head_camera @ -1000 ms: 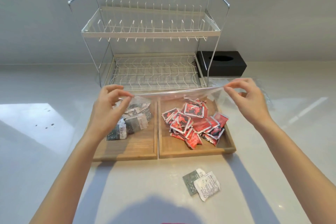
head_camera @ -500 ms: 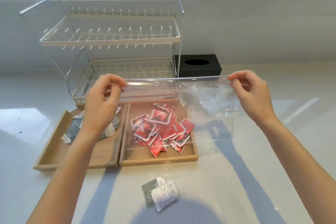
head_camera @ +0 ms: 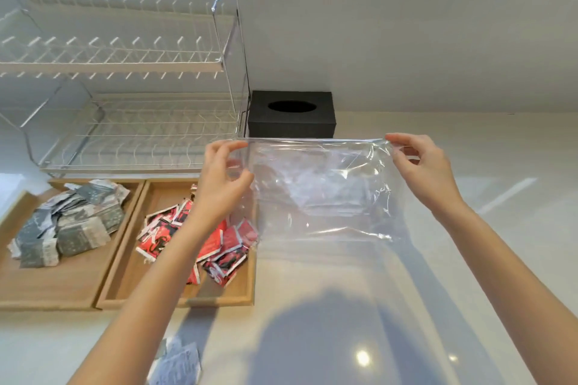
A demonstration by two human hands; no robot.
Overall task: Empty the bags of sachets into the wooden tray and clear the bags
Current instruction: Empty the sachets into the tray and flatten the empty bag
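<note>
An empty clear plastic bag [head_camera: 322, 194] hangs spread out above the counter, to the right of the wooden tray [head_camera: 125, 278]. My left hand [head_camera: 223, 178] pinches its top left corner and my right hand [head_camera: 422, 172] pinches its top right corner. The tray's right compartment holds a heap of red sachets [head_camera: 225, 247], partly hidden by my left forearm. Its left compartment holds grey and white sachets [head_camera: 65, 225]. A couple of loose grey and white sachets [head_camera: 176, 362] lie on the counter in front of the tray.
A two-tier wire dish rack [head_camera: 125, 97] stands behind the tray against the wall. A black tissue box [head_camera: 292, 116] sits to the right of the rack, just behind the bag. The white counter [head_camera: 516, 197] stretches right and forward.
Both hands have carried the stretched bag to the right, off the tray's right compartment and over the counter. The camera has turned right with them.
</note>
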